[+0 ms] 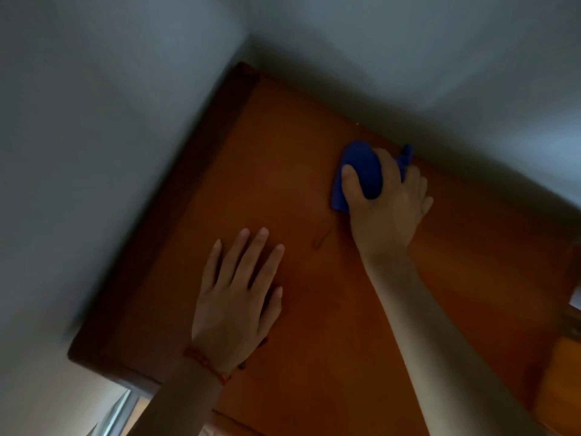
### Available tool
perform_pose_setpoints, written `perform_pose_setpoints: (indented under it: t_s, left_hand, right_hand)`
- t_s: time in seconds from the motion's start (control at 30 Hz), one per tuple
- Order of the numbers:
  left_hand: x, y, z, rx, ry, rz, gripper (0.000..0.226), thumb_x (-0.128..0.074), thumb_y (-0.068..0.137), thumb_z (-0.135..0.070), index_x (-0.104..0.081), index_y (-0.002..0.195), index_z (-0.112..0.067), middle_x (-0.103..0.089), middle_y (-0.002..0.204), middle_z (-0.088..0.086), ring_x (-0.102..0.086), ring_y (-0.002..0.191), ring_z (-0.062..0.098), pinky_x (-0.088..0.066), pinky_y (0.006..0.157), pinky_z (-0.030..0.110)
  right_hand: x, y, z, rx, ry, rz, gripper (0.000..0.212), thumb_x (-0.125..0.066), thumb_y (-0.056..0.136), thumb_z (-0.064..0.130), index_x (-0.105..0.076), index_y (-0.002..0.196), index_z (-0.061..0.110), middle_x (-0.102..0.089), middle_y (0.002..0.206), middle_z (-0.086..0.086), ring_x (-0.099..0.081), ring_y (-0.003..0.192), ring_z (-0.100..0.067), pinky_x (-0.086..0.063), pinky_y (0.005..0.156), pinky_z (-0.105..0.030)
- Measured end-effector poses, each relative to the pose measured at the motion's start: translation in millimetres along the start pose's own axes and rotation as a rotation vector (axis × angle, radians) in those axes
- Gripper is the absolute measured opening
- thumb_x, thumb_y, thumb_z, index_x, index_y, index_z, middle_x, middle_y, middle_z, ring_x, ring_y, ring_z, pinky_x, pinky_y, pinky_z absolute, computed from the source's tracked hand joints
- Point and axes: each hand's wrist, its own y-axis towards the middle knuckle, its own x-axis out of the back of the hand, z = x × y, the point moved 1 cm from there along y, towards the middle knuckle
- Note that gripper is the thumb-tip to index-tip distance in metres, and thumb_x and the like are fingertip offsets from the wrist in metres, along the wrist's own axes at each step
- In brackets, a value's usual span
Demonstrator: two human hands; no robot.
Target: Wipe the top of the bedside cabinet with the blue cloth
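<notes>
Clearly the wiping is under way: the right hand is closed around the bunched blue cloth and presses it on the orange-brown wooden top of the bedside cabinet, right of centre near the grey wall. The left hand lies flat and open, holding nothing. How much surface is left I cannot judge. No containers are visible.

The cabinet top is orange-brown wood, set into a corner between two pale walls. On it lie a bunched blue cloth near the back edge and a flat left hand nearer the front.
</notes>
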Motion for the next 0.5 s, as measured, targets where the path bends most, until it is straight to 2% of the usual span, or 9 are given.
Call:
perform_pose_setpoints:
  t_s: [0.07, 0.13, 0.27, 0.33, 0.43, 0.5]
  left_hand:
    - [0.3, 0.1, -0.2, 0.006, -0.005, -0.002, 0.046, -0.024, 0.098, -0.041, -0.037, 0.136, -0.018, -0.036, 0.143, 0.011, -0.027, 0.135, 0.028, -0.018, 0.110, 0.051]
    - [0.9, -0.2, -1.6, 0.010, -0.001, -0.011, 0.045, -0.030, 0.097, -0.039, -0.039, 0.135, -0.017, -0.039, 0.142, 0.012, -0.028, 0.134, 0.029, -0.019, 0.109, 0.051]
    - [2.1, 0.6, -2.3, 0.007, 0.003, -0.013, 0.047, -0.039, 0.091, -0.036, -0.040, 0.134, -0.017, -0.039, 0.142, 0.011, -0.029, 0.134, 0.028, -0.017, 0.111, 0.050]
    - [1.0, -0.5, -0.7, 0.008, 0.005, -0.013, 0.047, -0.038, 0.092, -0.036, -0.039, 0.135, -0.017, -0.036, 0.143, 0.010, -0.027, 0.135, 0.027, -0.016, 0.111, 0.050]
    - [0.1, -0.9, -0.5, 0.005, -0.010, -0.003, 0.048, -0.037, 0.092, -0.037, -0.038, 0.136, -0.018, -0.034, 0.144, 0.010, -0.025, 0.136, 0.027, -0.016, 0.111, 0.051]
    - [0.3, -1.1, -1.3, 0.005, -0.011, -0.012, 0.047, -0.038, 0.092, -0.036, -0.039, 0.135, -0.017, -0.037, 0.144, 0.011, -0.027, 0.136, 0.028, -0.018, 0.110, 0.052]
  right_hand:
    - [-3.5, 8.2, 8.8, 0.021, 0.001, -0.011, 0.054, -0.047, 0.082, 0.053, -0.050, 0.125, 0.021, -0.051, 0.118, -0.014, -0.043, 0.104, -0.029, -0.018, 0.080, -0.028]
    - [-15.8, 20.7, 28.2, 0.090, 0.006, 0.004, 0.054, -0.049, 0.082, 0.052, -0.052, 0.125, 0.019, -0.053, 0.115, -0.016, -0.045, 0.102, -0.031, -0.016, 0.076, -0.028]
    - [-30.0, 39.4, 48.8, 0.192, 0.007, 0.058, 0.054, -0.045, 0.086, 0.055, -0.047, 0.128, 0.023, -0.049, 0.121, -0.014, -0.042, 0.107, -0.028, -0.018, 0.077, -0.029]
    - [-23.0, 33.4, 33.3, 0.192, -0.012, 0.071, 0.054, -0.042, 0.087, 0.056, -0.045, 0.130, 0.024, -0.049, 0.123, -0.014, -0.041, 0.109, -0.028, -0.018, 0.077, -0.029]
    - [-10.3, 20.0, 13.2, 0.154, -0.016, 0.004, 0.055, -0.041, 0.084, 0.057, -0.050, 0.126, 0.021, -0.053, 0.114, -0.015, -0.045, 0.103, -0.029, -0.015, 0.073, -0.026]
    - [-14.6, 27.2, 20.0, 0.144, -0.007, -0.002, 0.053, -0.045, 0.084, 0.054, -0.052, 0.124, 0.020, -0.053, 0.114, -0.015, -0.044, 0.105, -0.029, -0.016, 0.077, -0.026]
